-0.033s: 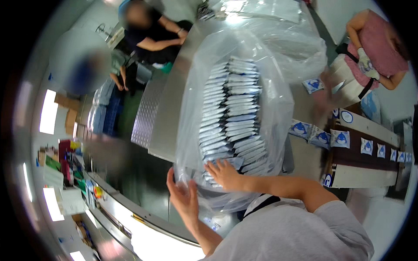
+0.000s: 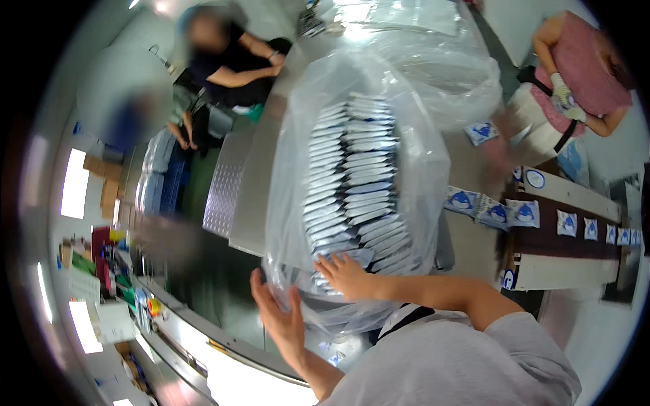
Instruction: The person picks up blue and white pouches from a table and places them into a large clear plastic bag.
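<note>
A large clear plastic bag [image 2: 420, 155] lies on the metal table with its near end toward me. Inside it, small silver-blue sealed packets [image 2: 369, 162] stand on edge in two long rows. My right hand [image 2: 344, 277] rests with fingers spread on the packets at the near end of the rows. Beside the bag's near left edge, my left hand [image 2: 281, 321] is open, thumb and fingers apart, holding nothing. Whether its fingertips touch the plastic I cannot tell.
On the right, a dark conveyor belt [image 2: 545, 237] carries white-and-blue packets [image 2: 525, 213]. More clear plastic bags [image 2: 433, 74] lie at the table's far end. A gloved co-worker [image 2: 582, 68] stands far right; another person [image 2: 230, 68] sits far left. Perforated metal sheet [image 2: 227, 176] borders the table's left.
The whole view has shifted slightly, with bag and packets now a little further left. My left hand has moved slightly left and down; my right hand stays on the packets.
</note>
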### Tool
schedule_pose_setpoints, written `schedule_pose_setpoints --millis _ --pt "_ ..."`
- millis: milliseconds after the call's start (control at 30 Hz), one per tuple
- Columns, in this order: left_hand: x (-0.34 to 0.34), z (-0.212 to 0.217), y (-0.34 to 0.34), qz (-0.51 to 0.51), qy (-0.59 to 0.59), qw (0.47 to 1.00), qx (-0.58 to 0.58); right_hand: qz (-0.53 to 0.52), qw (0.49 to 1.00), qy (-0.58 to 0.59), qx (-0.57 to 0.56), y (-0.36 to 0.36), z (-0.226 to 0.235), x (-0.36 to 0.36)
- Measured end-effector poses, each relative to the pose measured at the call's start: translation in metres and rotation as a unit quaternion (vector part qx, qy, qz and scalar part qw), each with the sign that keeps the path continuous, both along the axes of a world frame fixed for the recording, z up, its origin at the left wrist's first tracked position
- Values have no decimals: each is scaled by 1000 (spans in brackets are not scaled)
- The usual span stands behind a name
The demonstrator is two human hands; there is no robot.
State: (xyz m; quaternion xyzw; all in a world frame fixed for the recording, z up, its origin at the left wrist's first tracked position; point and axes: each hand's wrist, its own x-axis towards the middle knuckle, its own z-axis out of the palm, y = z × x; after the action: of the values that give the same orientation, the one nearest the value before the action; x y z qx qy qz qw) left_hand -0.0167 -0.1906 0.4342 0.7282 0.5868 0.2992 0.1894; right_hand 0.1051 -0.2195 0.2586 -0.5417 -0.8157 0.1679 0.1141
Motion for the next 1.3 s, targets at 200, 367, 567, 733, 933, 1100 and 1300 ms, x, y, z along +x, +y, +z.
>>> schedule_pose_setpoints --millis 200,367,567,733,933,1100,1300 --pt "75 20 -33 23 -217 968 125 -47 980 163 100 -11 26 57" --pt "173 -26 -78 -413 -223 865 -177 -221 910 289 200 -122 21 200" --pt "220 -104 -126 -478 -115 774 -400 -436 898 55 19 -274 -39 433" --pt "234 -145 -134 -485 -65 770 -410 -420 900 33 -113 -329 -63 517" --pt "242 -147 -134 -466 -42 792 -391 -266 935 12 -234 -233 -80 489" --pt "236 -140 -134 -450 -48 802 -389 -290 879 137 -354 -198 -140 470" --pt "211 -127 -132 -433 -45 822 -367 -361 898 -141 -208 -246 -95 321"
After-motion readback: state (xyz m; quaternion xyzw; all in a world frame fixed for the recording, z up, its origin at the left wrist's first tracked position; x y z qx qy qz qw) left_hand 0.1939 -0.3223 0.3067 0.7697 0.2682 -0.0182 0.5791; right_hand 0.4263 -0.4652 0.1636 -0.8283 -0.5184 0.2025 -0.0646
